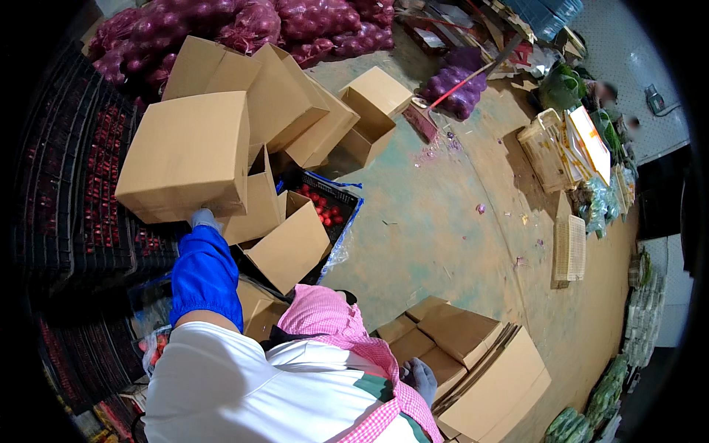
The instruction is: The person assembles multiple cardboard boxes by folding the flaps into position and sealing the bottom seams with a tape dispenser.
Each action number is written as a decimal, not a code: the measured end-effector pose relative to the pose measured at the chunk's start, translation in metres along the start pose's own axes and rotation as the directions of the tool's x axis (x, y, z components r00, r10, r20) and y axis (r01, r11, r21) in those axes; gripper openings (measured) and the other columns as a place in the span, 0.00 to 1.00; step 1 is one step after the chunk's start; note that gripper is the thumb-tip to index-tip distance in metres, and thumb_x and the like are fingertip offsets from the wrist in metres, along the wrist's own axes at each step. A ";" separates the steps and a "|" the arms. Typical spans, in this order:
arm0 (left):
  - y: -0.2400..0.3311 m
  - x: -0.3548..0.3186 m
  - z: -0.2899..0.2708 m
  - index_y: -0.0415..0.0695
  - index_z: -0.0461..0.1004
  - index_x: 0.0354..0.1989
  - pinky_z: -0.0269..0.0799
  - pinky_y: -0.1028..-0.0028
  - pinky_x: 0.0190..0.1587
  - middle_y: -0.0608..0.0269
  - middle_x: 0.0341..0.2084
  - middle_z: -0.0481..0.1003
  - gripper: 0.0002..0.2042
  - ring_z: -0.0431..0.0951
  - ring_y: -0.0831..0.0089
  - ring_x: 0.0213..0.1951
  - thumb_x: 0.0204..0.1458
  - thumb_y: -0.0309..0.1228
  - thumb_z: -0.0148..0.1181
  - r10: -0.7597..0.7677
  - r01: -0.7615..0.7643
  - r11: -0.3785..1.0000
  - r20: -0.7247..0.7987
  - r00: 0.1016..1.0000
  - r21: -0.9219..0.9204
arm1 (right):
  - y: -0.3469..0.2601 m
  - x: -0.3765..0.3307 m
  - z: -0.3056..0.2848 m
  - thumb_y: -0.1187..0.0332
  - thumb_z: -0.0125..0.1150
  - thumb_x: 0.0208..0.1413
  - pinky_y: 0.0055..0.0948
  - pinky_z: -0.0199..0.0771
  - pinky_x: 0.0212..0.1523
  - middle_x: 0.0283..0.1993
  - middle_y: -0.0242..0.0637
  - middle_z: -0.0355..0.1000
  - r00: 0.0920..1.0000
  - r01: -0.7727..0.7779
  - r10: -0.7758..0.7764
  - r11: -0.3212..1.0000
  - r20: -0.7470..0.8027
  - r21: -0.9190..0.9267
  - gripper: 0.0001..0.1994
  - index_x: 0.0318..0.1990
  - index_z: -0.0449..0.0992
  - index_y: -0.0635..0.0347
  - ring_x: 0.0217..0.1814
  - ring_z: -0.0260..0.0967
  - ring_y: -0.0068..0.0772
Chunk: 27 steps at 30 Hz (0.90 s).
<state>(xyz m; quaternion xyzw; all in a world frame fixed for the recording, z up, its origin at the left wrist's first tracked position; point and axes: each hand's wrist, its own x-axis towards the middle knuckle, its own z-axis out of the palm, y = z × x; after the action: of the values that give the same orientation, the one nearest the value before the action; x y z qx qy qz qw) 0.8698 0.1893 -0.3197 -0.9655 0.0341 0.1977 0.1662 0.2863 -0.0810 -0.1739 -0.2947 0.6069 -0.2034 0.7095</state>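
Observation:
My left arm, in a blue sleeve cover, reaches out to a large closed cardboard box (181, 155) above a heap of cardboard boxes. My gloved left hand (205, 219) is closed at the box's lower edge, its fingertips partly hidden there. Close to my body, my grey-gloved right hand (419, 378) hangs beside a stack of folded cardboard boxes (495, 384). Its fingers are loosely bent and apart, with nothing seen in them. Open empty cartons (292, 247) lie below the large box, next to a black crate of red produce (323, 209).
Stacked black crates (48, 177) stand along the left. Net sacks of onions (244, 26) line the back, and a purple sack (458, 83) lies near a broom (422, 122). Pale plastic baskets (569, 249) sit on the right, with bagged greens (605, 391) beyond.

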 end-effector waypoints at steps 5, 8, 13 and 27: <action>0.013 -0.006 0.031 0.41 0.78 0.41 0.74 0.61 0.49 0.47 0.40 0.78 0.22 0.77 0.52 0.44 0.41 0.45 0.66 0.225 -0.225 0.973 0.002 0.974 0.044 | 0.005 -0.006 -0.001 0.68 0.55 0.60 0.22 0.69 0.34 0.33 0.38 0.72 0.998 0.000 0.000 1.000 -0.059 0.002 0.13 0.44 0.72 0.73 0.31 0.67 0.23; 0.044 -0.022 0.041 0.42 0.77 0.36 0.73 0.60 0.42 0.48 0.35 0.77 0.17 0.77 0.53 0.38 0.40 0.40 0.64 0.496 -0.504 0.863 0.120 0.860 0.047 | 0.002 -0.019 0.014 0.68 0.56 0.59 0.21 0.68 0.34 0.33 0.37 0.72 0.989 0.009 -0.016 0.999 -0.150 -0.049 0.13 0.43 0.73 0.73 0.31 0.66 0.22; 0.158 -0.057 0.045 0.43 0.75 0.29 0.71 0.60 0.30 0.50 0.28 0.77 0.08 0.76 0.55 0.26 0.39 0.30 0.63 0.880 -0.877 0.458 0.216 0.423 -0.147 | 0.036 -0.018 -0.010 0.66 0.57 0.59 0.24 0.74 0.40 0.40 0.42 0.75 0.989 0.106 -0.105 0.994 -0.105 -0.002 0.16 0.48 0.72 0.72 0.36 0.72 0.28; 0.441 -0.387 0.015 0.36 0.74 0.41 0.66 0.78 0.27 0.65 0.24 0.72 0.11 0.70 0.78 0.25 0.55 0.30 0.52 0.942 -0.590 0.164 0.304 -0.145 -0.790 | 0.111 -0.088 -0.069 0.69 0.56 0.58 0.21 0.72 0.42 0.39 0.36 0.74 0.734 0.390 -0.062 0.854 -0.676 0.345 0.16 0.51 0.71 0.68 0.38 0.71 0.23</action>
<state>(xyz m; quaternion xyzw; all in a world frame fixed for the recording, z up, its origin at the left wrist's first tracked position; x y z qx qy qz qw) 0.4500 -0.2209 -0.3158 -0.5261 0.5025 0.6576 -0.1955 0.1945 0.0470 -0.1885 -0.1016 0.7033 -0.5184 0.4757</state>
